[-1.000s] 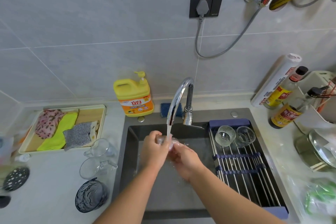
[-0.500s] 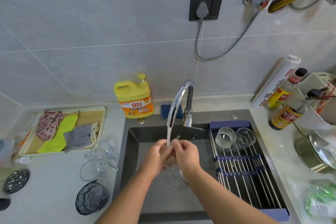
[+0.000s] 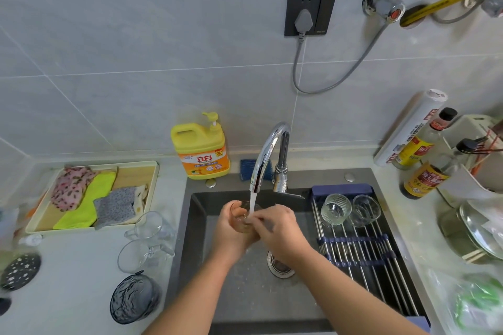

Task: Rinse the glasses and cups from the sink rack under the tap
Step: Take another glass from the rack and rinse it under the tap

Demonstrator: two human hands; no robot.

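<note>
Glass [image 3: 243,215] sits directly under the tap [image 3: 268,155] spout, over the sink [image 3: 245,294] basin, water stream running into its mouth. Long axis near vertical, mouth up, tipped slightly toward the tap. Left hand [image 3: 231,231] wrapped round the glass body from the left; right hand [image 3: 277,228] presses against its right side, fingers at the rim. Hands together, both clamped on the glass. Right of the tap, two more glasses [image 3: 349,209] stand mouth-up at the back end of the sink rack [image 3: 362,250], touching each other.
</note>
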